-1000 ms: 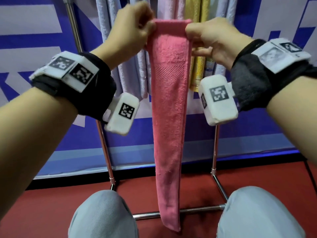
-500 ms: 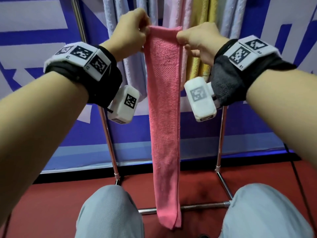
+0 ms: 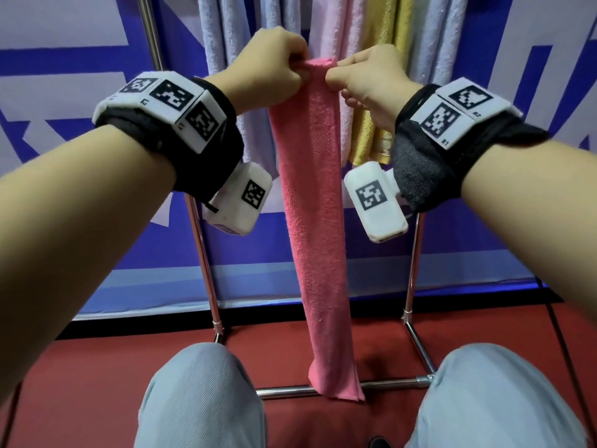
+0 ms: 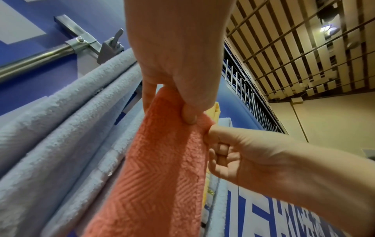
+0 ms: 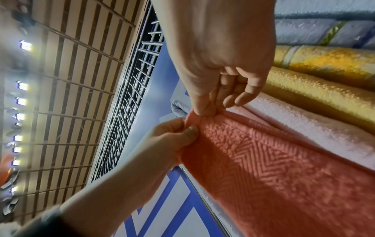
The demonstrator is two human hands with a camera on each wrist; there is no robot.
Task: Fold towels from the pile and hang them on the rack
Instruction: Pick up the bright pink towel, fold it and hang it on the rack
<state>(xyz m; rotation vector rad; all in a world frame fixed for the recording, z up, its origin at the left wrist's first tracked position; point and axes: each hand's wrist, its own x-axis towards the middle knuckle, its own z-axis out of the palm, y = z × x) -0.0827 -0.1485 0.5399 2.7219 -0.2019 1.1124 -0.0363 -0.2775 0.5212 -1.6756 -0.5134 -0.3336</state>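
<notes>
A pink towel point(image 3: 311, 195), folded into a long narrow strip, hangs straight down in front of the rack point(image 3: 206, 273). My left hand point(image 3: 274, 69) pinches its top left corner and my right hand point(image 3: 365, 79) pinches the top right corner. The wrist views show the same towel point(image 4: 158, 168) point(image 5: 274, 168) held between thumb and fingers of the left hand point(image 4: 182, 102) and the right hand point(image 5: 211, 102). Its lower end dangles near the rack's bottom bar, between my knees.
Several towels hang on the rack behind: pale blue ones point(image 3: 223, 37) on the left, a pale pink one point(image 3: 326, 30), yellow ones point(image 3: 384, 33) on the right. A blue and white banner point(image 3: 64, 92) stands behind. The floor point(image 3: 80, 376) is red.
Both hands have moved closer together and forward toward the rack, so the towel's top edge is narrower. The towel's lower end has swung slightly toward the bottom bar.
</notes>
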